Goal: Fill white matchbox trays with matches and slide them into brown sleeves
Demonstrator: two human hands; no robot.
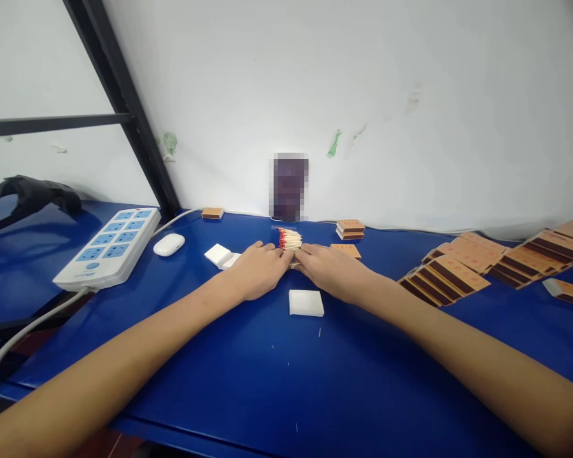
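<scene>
A small pile of matches with red heads lies on the blue table, heads to the left. My left hand and my right hand meet at the near side of this pile. Their fingers are drawn together, with the fingertips and thumbs on the nearest matches from both ends. Part of the pile is hidden behind the fingers. Just this side of my hands is a white matchbox tray. Folded white card pieces lie beside my left hand, and a matchbox is partly behind my right hand.
Stacked matchboxes stand near the wall, and another matchbox lies at the back left. Many flattened matchbox sleeves fan out at right. At left are a white earbud case and a power strip with its cable.
</scene>
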